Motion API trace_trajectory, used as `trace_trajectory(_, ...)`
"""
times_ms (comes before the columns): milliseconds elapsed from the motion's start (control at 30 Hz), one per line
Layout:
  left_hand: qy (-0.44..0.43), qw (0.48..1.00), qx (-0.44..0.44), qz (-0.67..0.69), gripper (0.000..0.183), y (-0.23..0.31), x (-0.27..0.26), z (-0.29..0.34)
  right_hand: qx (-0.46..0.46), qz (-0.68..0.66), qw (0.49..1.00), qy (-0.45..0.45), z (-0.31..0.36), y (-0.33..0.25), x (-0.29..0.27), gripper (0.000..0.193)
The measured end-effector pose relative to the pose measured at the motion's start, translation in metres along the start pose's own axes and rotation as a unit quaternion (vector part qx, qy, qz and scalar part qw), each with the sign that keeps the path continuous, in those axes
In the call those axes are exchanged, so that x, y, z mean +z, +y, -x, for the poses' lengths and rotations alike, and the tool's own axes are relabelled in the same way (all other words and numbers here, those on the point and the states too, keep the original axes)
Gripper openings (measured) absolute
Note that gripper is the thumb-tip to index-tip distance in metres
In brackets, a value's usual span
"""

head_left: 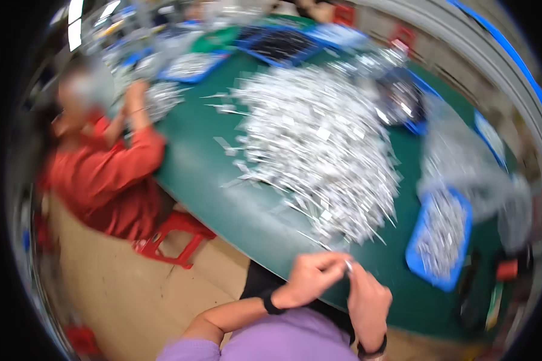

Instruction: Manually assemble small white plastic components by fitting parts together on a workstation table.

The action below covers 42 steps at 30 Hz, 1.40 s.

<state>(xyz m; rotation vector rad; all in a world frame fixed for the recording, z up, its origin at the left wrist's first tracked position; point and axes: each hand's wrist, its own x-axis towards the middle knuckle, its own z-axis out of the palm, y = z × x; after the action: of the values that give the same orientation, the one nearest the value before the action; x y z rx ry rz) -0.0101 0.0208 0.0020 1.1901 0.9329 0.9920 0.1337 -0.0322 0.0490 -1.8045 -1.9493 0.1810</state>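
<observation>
My left hand [312,278] and my right hand [368,299] meet over the near edge of the green table, thumbs and fingertips pinched together. Between the fingertips shows a small shiny piece [348,265], too small and blurred to name. Just beyond my hands spreads a large heap of thin white strips [319,144], some with small flat tabs. To the right of my right hand stands a blue tray [413,260] filled with small, pale, shiny pieces [442,237].
A co-worker in a red top [105,174] sits at the left on a red stool [183,237], hands near a pale pile. Clear plastic bags [464,153] lie along the right. Blue trays [280,48] with dark and white pieces line the far side of the green table [205,186].
</observation>
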Motion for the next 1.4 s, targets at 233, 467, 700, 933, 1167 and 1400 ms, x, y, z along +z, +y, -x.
trace_trajectory(233, -0.011, 0.985, 0.127, -0.113, 0.02, -0.011, 0.006, -0.009, 0.043, -0.028, 0.998, -0.021, 0.0, -0.012, -0.015, 0.024)
trace_trajectory(467, -0.061, 0.995, 0.063, 0.046, 0.022, -0.006, 0.002, -0.022, 0.199, -0.082, 0.976, 0.041, 0.026, 0.023, -0.002, 0.029)
trace_trajectory(700, -0.103, 0.983, 0.012, 0.153, 0.017, 0.0, -0.006, -0.032, 0.295, -0.131, 0.946, 0.041, 0.04, 0.025, 0.024, 0.034)
trace_trajectory(933, -0.143, 0.969, -0.018, 0.2, 0.016, 0.001, -0.014, -0.04, 0.25, -0.066, 0.961, 0.099, 0.05, 0.033, 0.042, 0.032)
trace_trajectory(1167, -0.169, 0.96, -0.019, 0.222, 0.018, -0.003, -0.014, -0.042, 0.255, -0.066, 0.96, 0.093, 0.048, 0.031, 0.047, 0.032)
trace_trajectory(1400, -0.174, 0.962, -0.022, 0.208, 0.017, 0.001, -0.014, -0.042, 0.25, -0.059, 0.962, 0.096, 0.049, 0.032, 0.043, 0.033)
